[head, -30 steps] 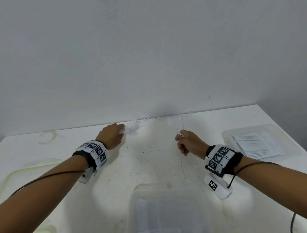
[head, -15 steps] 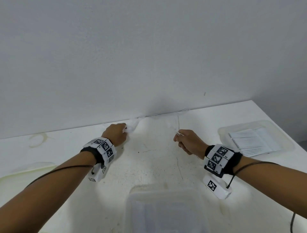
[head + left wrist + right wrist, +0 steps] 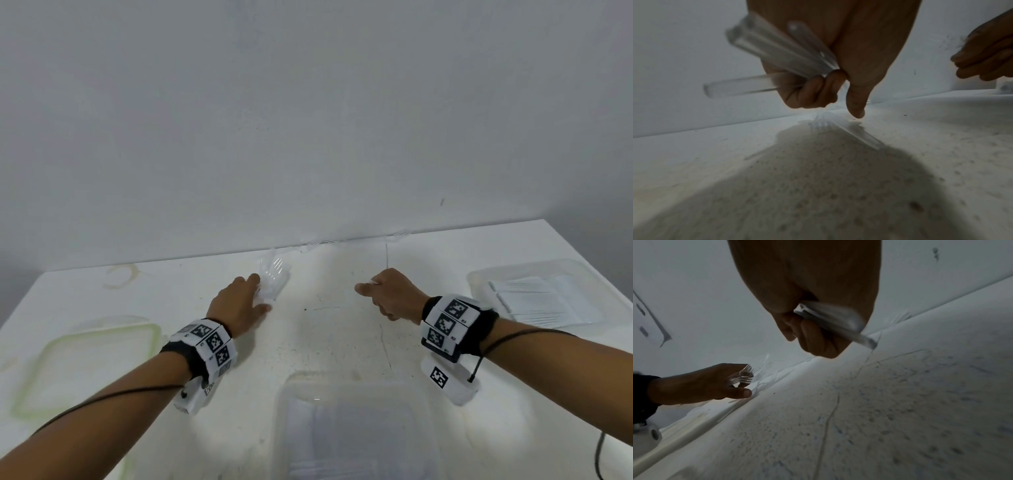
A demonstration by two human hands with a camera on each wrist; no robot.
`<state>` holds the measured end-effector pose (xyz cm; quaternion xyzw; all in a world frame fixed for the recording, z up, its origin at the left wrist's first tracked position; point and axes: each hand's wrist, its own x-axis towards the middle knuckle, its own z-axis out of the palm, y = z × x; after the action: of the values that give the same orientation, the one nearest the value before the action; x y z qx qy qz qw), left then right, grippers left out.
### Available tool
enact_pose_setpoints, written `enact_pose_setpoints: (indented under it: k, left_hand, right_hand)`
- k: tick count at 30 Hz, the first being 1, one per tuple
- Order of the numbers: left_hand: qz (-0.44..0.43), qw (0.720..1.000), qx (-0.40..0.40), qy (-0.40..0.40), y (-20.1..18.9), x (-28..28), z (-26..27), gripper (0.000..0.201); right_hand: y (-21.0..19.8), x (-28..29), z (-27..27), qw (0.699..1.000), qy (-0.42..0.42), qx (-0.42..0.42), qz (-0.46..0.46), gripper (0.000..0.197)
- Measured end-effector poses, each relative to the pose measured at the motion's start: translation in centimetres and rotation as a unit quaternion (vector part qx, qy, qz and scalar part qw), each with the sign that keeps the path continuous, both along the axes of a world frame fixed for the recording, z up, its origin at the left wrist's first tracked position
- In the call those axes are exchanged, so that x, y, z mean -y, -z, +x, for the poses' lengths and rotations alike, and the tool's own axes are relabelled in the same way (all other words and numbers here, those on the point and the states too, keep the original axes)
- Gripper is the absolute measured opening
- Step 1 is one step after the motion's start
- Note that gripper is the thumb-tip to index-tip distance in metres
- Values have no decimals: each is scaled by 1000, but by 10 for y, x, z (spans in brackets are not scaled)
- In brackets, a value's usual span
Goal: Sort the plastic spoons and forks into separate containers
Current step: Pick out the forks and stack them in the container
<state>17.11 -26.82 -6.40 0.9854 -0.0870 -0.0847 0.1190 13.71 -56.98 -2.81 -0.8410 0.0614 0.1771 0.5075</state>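
Head view dropped and pulled back since a second ago: more of the near table (image 3: 325,342) showing, green-rimmed container (image 3: 85,359) now in sight at near left. Left hand (image 3: 239,308) drawn nearer from the far wall line, right hand (image 3: 394,294) shifted slightly right. Reads as the picking stage ending, carry to containers about to start.

Largest first: white table against grey wall. Clear tub (image 3: 352,428) at near centre, contents blurred, cannot tell which kind. Clear container (image 3: 479,281) at far right, holding a neat layer of clear utensils, type not readable. Green-rimmed container at near left, looks bare inside, not certain.

Left hand curled round a bundle of clear forks (image 3: 781,53), handles fanned out toward the wrist, tines poking past the fingers in the right wrist view; thumb pointing down, close over the table. Right hand closed tight on clear utensil handles (image 3: 834,322); heads hidden, spoon or fork not told.

Smaller: one clear fork (image 3: 838,129) lying flat on the table just under the left thumb, not yet picked. Few more clear pieces (image 3: 342,241) along the far table edge by the wall.

Sorting partway; loose stock nearly gone.
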Motion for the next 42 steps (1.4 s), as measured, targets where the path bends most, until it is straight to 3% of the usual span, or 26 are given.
enact_pose_setpoints:
  k: [3,7,9,12,13,16,18,21,24,26,30,34,39,42]
  left_hand:
    - [10,998,-20,-52,-3,2,5,57]
    - [23,997,-47,-63,-4,1,9,35]
    - [6,998,-53,-32,-4,-4,3,27]
    - [-9,997,-49,54,-3,-11,-10,28]
    - [-9,996,-46,77,-2,-12,-13,29]
    - [-12,993,-27,118,2,-10,-17,27]
    - [-11,991,-18,129,1,-9,-18,25]
    - [-19,989,-12,147,-2,-15,-19,29]
    - [-30,987,5,155,-5,-26,-22,27]
    - [-29,987,12,156,-7,-34,-24,23]
    - [-3,988,11,154,-10,-46,-29,21]
    - [8,989,13,149,-10,-49,-30,20]
    - [-7,990,6,143,-8,-47,-33,17]
    - [-64,990,13,124,-8,-45,-35,14]
  right_hand:
    - [-5,-10,10,997,-40,31,-60,49]
    - [-14,-33,31,954,-172,125,-210,39]
    - [-15,-49,43,920,-222,164,-277,34]
    - [-15,-74,59,898,-238,223,-294,13]
    - [-13,-82,63,890,-254,232,-299,17]
    - [-5,-101,69,864,-328,188,-332,19]
    - [2,-110,72,871,-340,152,-319,12]
    - [6,-115,78,901,-320,99,-274,27]
    - [6,-112,79,899,-332,103,-266,17]
    - [7,-108,77,897,-344,102,-257,21]
    - [13,-109,75,913,-330,82,-226,14]
    - [16,-115,71,930,-330,10,-163,18]
    - [17,-109,61,939,-323,-1,-119,13]
    - [18,-106,52,950,-298,-21,-87,28]
